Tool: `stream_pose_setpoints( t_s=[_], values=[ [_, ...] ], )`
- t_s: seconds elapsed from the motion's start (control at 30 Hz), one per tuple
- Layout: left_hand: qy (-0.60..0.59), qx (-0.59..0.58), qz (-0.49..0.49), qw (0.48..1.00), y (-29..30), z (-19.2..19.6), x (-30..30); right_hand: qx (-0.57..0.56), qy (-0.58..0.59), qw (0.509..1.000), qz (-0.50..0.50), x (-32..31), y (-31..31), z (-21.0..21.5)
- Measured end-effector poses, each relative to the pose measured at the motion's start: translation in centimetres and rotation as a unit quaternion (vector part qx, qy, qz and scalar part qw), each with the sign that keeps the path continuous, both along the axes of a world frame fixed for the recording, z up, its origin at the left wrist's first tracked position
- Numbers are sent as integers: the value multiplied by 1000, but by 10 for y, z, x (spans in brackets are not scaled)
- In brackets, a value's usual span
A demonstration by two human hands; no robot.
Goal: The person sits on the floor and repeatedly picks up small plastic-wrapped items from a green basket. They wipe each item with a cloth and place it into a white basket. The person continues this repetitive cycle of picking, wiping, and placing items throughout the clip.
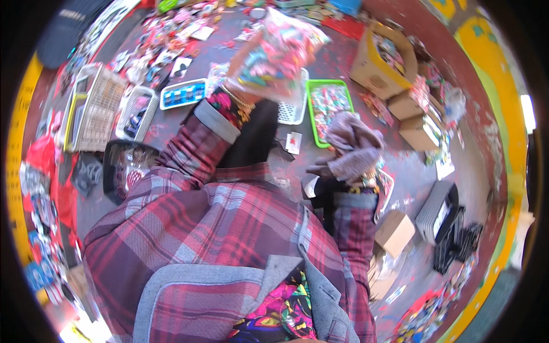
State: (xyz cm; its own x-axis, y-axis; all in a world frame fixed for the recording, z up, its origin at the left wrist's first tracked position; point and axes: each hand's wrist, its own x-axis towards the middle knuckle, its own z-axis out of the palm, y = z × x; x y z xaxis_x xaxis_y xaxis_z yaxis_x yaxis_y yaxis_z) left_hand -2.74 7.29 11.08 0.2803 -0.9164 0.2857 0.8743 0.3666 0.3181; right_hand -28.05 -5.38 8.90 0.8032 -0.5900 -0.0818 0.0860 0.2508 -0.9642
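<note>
- The left hand (243, 94) was raised ahead of the person, its fingers closed on a clear plastic bag (274, 60); part of the hand was hidden by the bag.
- The bag stood at the upper middle of the view, above the dark surface (409, 166), with pink, green and blue pieces showing through it.
- The right hand (369, 174) was lower and to the right, mostly covered by a bunched grey-mauve cloth (354, 143); how far its fingers were closed could not be told.
- The cloth lay over that hand and overlapped, in the view, the lower end of a green tray (310, 108) of small wrapped pieces.
- A white perforated basket (291, 113) stood just left of the green tray, partly behind the bag.
- A small card (293, 143) with a red mark lay between the two forearms.
- To the left were a white-rimmed blue tray (163, 98), a narrow white basket (127, 117) holding dark items, and a large white crate (106, 106).
- A black container (108, 171) sat near the left sleeve (197, 134), a red-and-white item inside it.
- To the right stood an open cardboard box (369, 77), filled with mixed items, and farther down a grey basket (434, 208) tipped on its side.
</note>
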Motion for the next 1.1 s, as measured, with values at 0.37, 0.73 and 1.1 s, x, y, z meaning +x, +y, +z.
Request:
stream_pose_setpoints(
  t_s=[0.37,0.73,1.1],
  values=[
    [33,347,300,888,180,-109,94,274,-51,960,-15,-30,-44,-57],
    [-88,451,107,882,-18,-197,80,208,14,976,-57,-12,-22,-41],
    [-26,687,228,690,-173,-400,100,563,58,821,-75,-14,-37,-45]
  ],
)
